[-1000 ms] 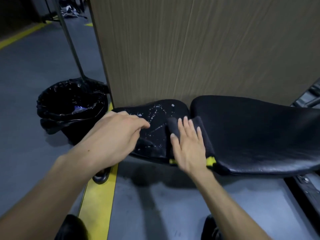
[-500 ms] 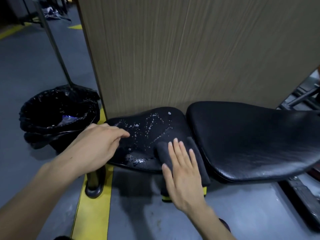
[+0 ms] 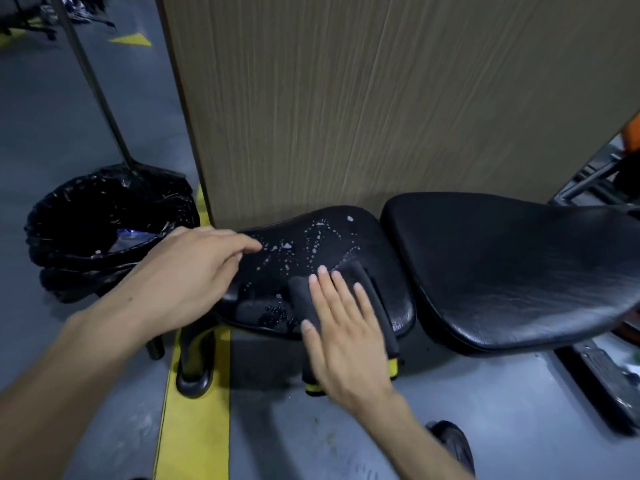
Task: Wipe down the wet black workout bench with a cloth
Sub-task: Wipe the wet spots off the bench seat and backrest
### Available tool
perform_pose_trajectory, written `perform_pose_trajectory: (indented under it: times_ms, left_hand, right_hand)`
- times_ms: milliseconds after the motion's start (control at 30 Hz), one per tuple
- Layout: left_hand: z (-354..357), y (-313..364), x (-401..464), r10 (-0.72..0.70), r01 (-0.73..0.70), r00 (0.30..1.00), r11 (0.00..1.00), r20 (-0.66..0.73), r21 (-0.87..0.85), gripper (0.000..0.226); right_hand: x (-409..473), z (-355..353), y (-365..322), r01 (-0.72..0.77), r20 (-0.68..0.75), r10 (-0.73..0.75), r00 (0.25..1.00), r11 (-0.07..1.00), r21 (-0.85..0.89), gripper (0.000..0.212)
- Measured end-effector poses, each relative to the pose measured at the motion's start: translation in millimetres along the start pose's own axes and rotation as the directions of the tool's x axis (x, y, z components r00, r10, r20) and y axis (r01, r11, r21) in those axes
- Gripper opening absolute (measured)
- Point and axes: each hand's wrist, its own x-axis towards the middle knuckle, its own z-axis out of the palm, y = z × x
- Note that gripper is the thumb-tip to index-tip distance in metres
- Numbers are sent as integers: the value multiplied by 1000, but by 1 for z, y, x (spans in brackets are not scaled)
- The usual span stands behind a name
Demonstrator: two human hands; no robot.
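The black workout bench has a small seat pad (image 3: 391,251) speckled with water drops and a larger back pad (image 3: 512,271) to its right. A dark grey cloth (image 3: 372,289) with a yellow edge lies over the seat pad's near edge and hangs down. My right hand (image 3: 343,327) presses flat on the cloth with straight fingers. My left hand (image 3: 187,271) rests on the seat pad's left end, its fingers loosely bent over the edge.
A bin with a black bag (image 3: 104,230) stands left of the bench, a thin pole (image 3: 100,95) leaning behind it. A tall wood-grain panel (image 3: 381,98) rises right behind the pads. A yellow floor line (image 3: 194,410) runs under the seat. Metal frame parts (image 3: 602,368) lie at right.
My right hand has slid the cloth from the gap between the pads leftward onto the seat pad and toward its near edge. My left hand stays on the seat's left end.
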Motion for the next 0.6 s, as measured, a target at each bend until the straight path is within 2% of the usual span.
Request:
perform_pose_trajectory:
  times_ms: [33, 67, 133, 200, 300, 433, 500, 600]
  left_hand:
    - [-2, 2, 1, 11, -11, 1000, 1000, -4, -1, 36]
    - [-3, 3, 2, 29, -29, 1000, 1000, -5, 2, 36]
    - [-6, 1, -1, 53, -53, 999, 999, -8, 10, 35]
    - [-11, -4, -6, 47, -47, 999, 999, -15, 16, 36]
    - [-18, -12, -12, -1, 1, 1000, 1000, 1, 20, 37]
    - [-18, -25, -19, -72, 72, 997, 997, 13, 24, 37]
    - [-14, -34, -20, -109, 108, 994, 993, 30, 35, 36]
    - [-6, -50, -22, -195, 190, 975, 980, 104, 63, 34]
  right_hand:
    - [4, -3, 19, 8, -12, -8, 1000, 1000, -10, 60]
    - [6, -8, 44, -47, -36, 47, 998, 999, -3, 60]
    - [3, -18, 90, -252, -66, 256, 964, 965, 72, 63]
    - [-6, -18, 94, -356, -82, 363, 928, 930, 91, 64]
    - [-9, 1, 26, -274, -123, 272, 954, 962, 3, 61]
    - [3, 27, -53, 37, -22, -38, 999, 998, -46, 62]
    - [7, 26, -48, 131, -4, -132, 991, 988, -82, 62]
    - [-11, 14, -9, 74, -13, -77, 997, 987, -141, 60]
